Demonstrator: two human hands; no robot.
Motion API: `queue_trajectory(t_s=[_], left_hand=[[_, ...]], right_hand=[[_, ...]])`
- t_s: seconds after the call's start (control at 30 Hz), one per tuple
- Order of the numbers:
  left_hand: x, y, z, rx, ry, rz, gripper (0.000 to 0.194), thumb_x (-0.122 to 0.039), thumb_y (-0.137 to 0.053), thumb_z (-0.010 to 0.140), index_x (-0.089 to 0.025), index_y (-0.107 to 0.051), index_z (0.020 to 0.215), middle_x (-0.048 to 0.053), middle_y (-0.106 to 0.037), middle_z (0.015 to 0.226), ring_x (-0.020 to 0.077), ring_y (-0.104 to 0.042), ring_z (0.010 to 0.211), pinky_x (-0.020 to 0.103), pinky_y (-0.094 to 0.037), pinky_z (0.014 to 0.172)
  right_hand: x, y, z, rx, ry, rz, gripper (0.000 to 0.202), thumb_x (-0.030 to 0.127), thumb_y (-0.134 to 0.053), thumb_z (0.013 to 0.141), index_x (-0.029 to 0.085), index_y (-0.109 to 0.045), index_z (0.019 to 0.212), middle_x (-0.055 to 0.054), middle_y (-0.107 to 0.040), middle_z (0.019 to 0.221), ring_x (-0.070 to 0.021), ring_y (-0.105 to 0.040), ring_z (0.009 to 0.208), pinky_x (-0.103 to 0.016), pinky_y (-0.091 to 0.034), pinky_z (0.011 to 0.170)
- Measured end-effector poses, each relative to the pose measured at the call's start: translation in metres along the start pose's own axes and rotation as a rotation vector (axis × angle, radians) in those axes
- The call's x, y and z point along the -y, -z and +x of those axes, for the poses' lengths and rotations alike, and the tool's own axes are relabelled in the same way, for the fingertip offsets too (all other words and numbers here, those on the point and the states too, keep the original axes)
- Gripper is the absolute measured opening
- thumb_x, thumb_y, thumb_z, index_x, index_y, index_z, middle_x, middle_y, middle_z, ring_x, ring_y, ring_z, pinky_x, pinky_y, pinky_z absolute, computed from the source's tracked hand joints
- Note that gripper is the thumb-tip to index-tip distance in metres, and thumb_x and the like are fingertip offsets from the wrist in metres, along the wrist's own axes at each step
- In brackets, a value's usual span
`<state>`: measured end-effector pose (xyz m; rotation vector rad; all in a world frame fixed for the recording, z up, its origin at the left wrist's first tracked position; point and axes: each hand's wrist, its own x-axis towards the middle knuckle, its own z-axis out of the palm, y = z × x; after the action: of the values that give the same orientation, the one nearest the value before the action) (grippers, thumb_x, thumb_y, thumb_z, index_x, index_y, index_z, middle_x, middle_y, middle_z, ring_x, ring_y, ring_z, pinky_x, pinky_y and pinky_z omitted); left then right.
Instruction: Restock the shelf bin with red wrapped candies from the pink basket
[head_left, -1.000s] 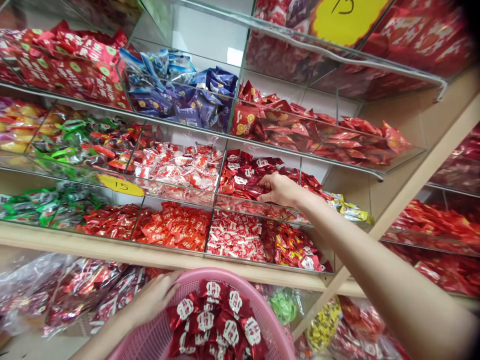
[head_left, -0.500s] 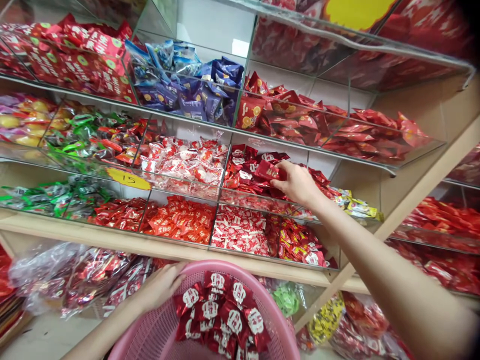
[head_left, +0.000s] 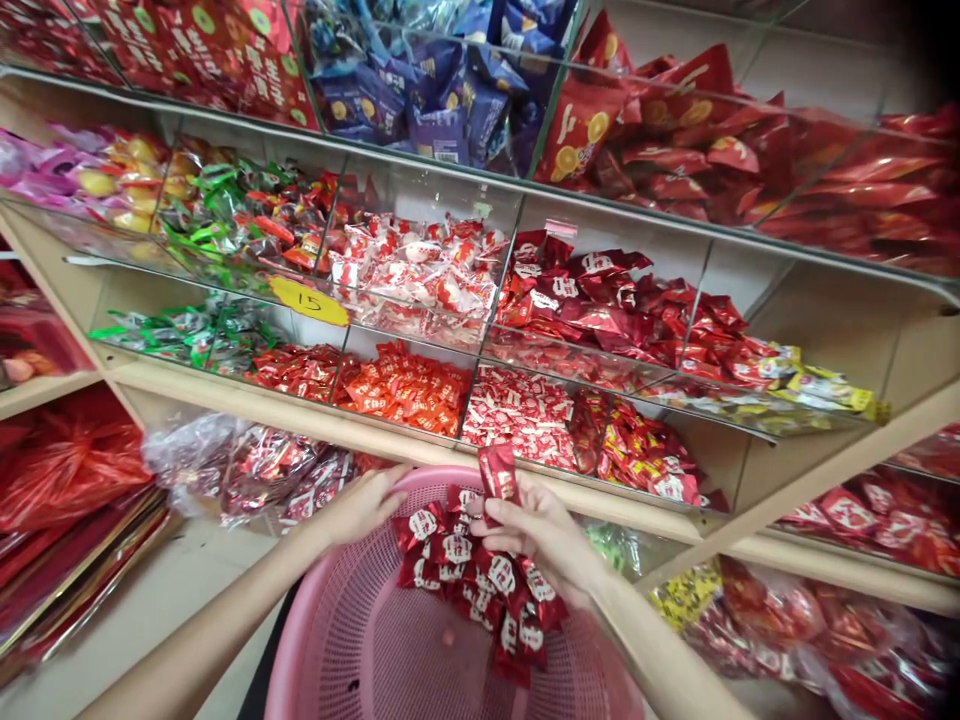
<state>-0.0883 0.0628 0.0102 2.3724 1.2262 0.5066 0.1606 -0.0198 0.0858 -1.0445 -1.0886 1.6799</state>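
R hand, lower ctr, fingers pinching dark-red packet over pink basket w/ similar packets. L hand grips basket rim. Candy shelves fill upper frame; pale floor lower left.

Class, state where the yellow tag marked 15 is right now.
In the head view, the yellow tag is left of centre, on the clear shelf front just below the green-wrapped sweets.

Packets lie in the basket, below the shelves.
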Motion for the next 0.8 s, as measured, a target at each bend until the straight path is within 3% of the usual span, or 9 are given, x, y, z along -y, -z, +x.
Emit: queue_trajectory(t_s=[0.13,0.2,0.27,0.37,0.43,0.5,0.6,0.8], left_hand=[[-0.004,0.002,-0.017,-0.043,0.054,-0.036,0.049,-0.04,-0.037,0.089,-0.018,-0.041,0.132,0.01,-0.05,0.134,0.0218,-0.048,0.12,0.034,-0.036,0.1],[-0.007,0.002,-0.023,-0.054,0.092,-0.049,0.05,-0.041,-0.037,0.089,-0.016,-0.041,0.132,0.011,-0.049,0.134,0.0218,-0.048,0.121,0.035,-0.036,0.101],[-0.008,0.002,-0.027,-0.063,0.119,-0.057,0.051,-0.041,-0.037,0.088,-0.016,-0.04,0.133,0.011,-0.049,0.135,0.0216,-0.047,0.121,0.036,-0.035,0.101],[-0.009,0.0,-0.029,-0.072,0.145,-0.058,0.052,-0.041,-0.038,0.088,-0.015,-0.041,0.132,0.012,-0.049,0.134,0.0219,-0.047,0.121,0.037,-0.035,0.102],[-0.009,-0.001,-0.029,-0.073,0.148,-0.064,0.052,-0.041,-0.038,0.088,-0.014,-0.042,0.132,0.012,-0.049,0.134,0.0218,-0.047,0.121,0.036,-0.035,0.102],[-0.009,-0.001,-0.029,-0.08,0.143,-0.079,0.051,-0.041,-0.038,0.088,-0.015,-0.042,0.132,0.011,-0.049,0.134,0.0215,-0.047,0.121,0.036,-0.035,0.102],[-0.008,-0.002,-0.029,-0.098,0.144,-0.097,0.05,-0.04,-0.039,0.088,-0.017,-0.042,0.132,0.01,-0.05,0.133,0.0219,-0.048,0.121,0.036,-0.035,0.102],[-0.008,-0.003,-0.032,-0.102,0.145,-0.115,0.05,-0.041,-0.04,0.088,-0.015,-0.044,0.131,0.011,-0.05,0.133,0.0217,-0.048,0.12,0.034,-0.036,0.101]], right_hand=[[-0.029,-0.002,0.013,0.048,-0.083,0.159,0.033,0.038,-0.065,0.077,0.019,-0.053,0.101,-0.006,-0.069,0.093,-0.0138,-0.067,0.08,-0.024,-0.052,0.069],[-0.035,-0.002,0.019,0.028,-0.077,0.112,0.033,0.046,-0.054,0.082,0.02,-0.053,0.103,-0.007,-0.068,0.096,-0.0161,-0.066,0.083,-0.03,-0.052,0.072],[-0.039,-0.001,0.026,0.003,0.075,-0.139,0.034,0.046,-0.047,0.086,0.022,-0.054,0.108,-0.008,-0.067,0.103,-0.0194,-0.064,0.091,-0.036,-0.05,0.078],[-0.046,0.003,0.035,0.014,0.463,-0.851,0.028,0.035,-0.046,0.089,0.024,-0.055,0.114,-0.008,-0.062,0.113,-0.0239,-0.056,0.105,-0.044,-0.042,0.091],[-0.05,0.005,0.041,0.083,0.66,-1.31,0.028,0.025,-0.044,0.09,0.024,-0.056,0.115,-0.008,-0.06,0.117,-0.0249,-0.053,0.106,-0.044,-0.039,0.091],[-0.055,0.005,0.048,0.152,0.782,-1.599,0.029,0.02,-0.043,0.09,0.023,-0.055,0.116,-0.009,-0.059,0.117,-0.0238,-0.052,0.1,-0.041,-0.041,0.086],[-0.063,0.001,0.061,0.159,0.869,-1.768,0.028,0.021,-0.045,0.09,0.024,-0.053,0.116,-0.008,-0.059,0.112,-0.0209,-0.05,0.092,-0.035,-0.041,0.078],[-0.079,-0.007,0.081,0.092,0.868,-1.885,0.031,0.024,-0.05,0.088,0.024,-0.051,0.119,-0.007,-0.058,0.101,-0.0198,-0.049,0.086,-0.033,-0.037,0.071]])
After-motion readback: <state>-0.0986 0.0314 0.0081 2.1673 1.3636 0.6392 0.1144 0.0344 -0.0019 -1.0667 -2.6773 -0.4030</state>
